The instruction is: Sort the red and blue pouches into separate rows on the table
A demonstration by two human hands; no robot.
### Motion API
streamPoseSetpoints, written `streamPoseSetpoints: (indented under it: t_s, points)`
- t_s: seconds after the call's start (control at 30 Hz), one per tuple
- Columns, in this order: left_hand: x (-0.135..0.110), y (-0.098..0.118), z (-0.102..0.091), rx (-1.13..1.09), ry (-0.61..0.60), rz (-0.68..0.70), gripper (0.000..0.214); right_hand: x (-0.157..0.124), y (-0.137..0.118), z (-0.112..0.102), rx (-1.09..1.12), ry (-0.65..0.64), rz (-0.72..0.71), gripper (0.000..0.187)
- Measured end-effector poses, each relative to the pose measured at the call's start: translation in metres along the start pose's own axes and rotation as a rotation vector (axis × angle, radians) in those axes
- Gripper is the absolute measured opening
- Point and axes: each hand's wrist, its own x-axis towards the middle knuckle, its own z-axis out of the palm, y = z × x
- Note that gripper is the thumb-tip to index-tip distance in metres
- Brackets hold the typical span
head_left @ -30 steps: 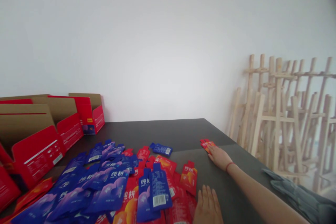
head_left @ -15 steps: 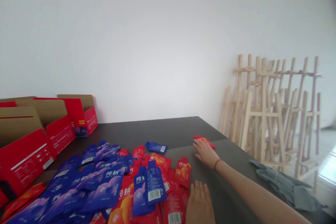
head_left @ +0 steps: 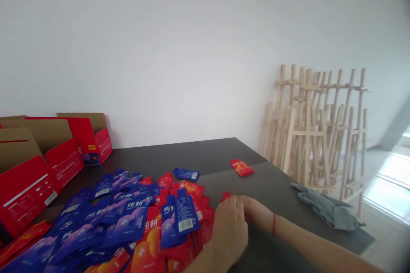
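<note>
My left hand (head_left: pixel 231 226) is curled over at the right edge of the pile, fingers bent, closed on a red pouch (head_left: pixel 226 196) whose top pokes out above the knuckles. The rest of that pouch is covered. Close against it on the right is my right hand (head_left: pixel 256 212), with a red string on the wrist; its fingers are hidden behind the left hand. A separate red-orange pouch (head_left: pixel 242 168) lies flat farther back. Two blue pouches (head_left: pixel 185 217) rest on the red ones left of my hands. Another blue pouch (head_left: pixel 187 174) lies behind the pile.
Blue pouches (head_left: pixel 124 224) are heaped on the left of the dark table (head_left: pixel 179 153). Open red cartons (head_left: pixel 28 185) line its left side. Grey cloth (head_left: pixel 329 209) lies at the right edge. Wooden easels (head_left: pixel 309 132) lean by the white wall (head_left: pixel 179 59).
My right hand has left the red-orange pouch at the back, now uncovered, and come nearer to my left hand. My left hand has moved forward and curled over a red pouch. The view has shifted right.
</note>
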Motion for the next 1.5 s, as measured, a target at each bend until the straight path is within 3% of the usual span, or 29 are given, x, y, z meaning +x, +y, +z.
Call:
streamPoseSetpoints:
  t_s: [0.1,0.2,0.33,0.4,0.5,0.67,0.9,0.97,1.07,1.17,1.3,1.4,1.5]
  points:
    - [0.006,-0.016,-0.002,-0.091,0.092,-0.064,0.066,-0.019,0.001,0.002,0.232,0.025,0.007,0.033]
    - [0.009,-0.027,-0.008,-0.297,-0.018,-0.056,0.072,-0.038,0.002,0.021,0.616,0.133,0.181,0.040]
    - [0.008,-0.030,-0.019,-0.456,-0.347,-0.015,0.049,-0.056,-0.001,0.041,0.915,0.156,0.315,0.040]
    - [0.008,-0.028,-0.021,-0.405,-0.394,-0.031,0.032,-0.062,0.000,0.036,1.092,0.133,0.359,0.033]
    - [0.009,-0.025,-0.018,-0.336,-0.398,-0.077,0.027,-0.064,0.007,0.015,1.235,0.105,0.393,0.031]
    - [0.009,-0.026,-0.010,-0.418,-0.427,-0.099,0.021,-0.060,0.019,-0.001,1.127,-0.063,0.482,0.034]
    - [0.007,-0.032,-0.003,-0.648,-0.494,-0.136,0.015,-0.068,0.032,0.008,1.122,-0.030,0.596,0.042]
    - [0.006,-0.032,-0.002,-0.630,-0.498,-0.158,0.015,-0.071,0.033,0.008,1.126,-0.031,0.612,0.045]
    - [0.007,-0.032,-0.001,-0.485,-0.383,-0.146,0.014,-0.070,0.028,0.007,1.143,-0.040,0.615,0.046]
    - [0.006,-0.034,-0.001,-0.320,-0.248,-0.139,0.015,-0.067,0.019,0.008,1.162,-0.049,0.561,0.047]
    - [0.005,-0.032,-0.002,-0.289,-0.198,-0.115,0.019,-0.065,0.006,0.007,1.065,-0.048,0.488,0.044]
    - [0.004,-0.028,0.002,-0.267,-0.154,0.029,0.023,-0.068,0.001,-0.002,0.772,-0.052,0.373,0.037]
    - [0.001,-0.025,0.010,-0.230,-0.218,0.138,0.037,-0.076,0.005,-0.015,0.440,-0.104,0.146,0.035]
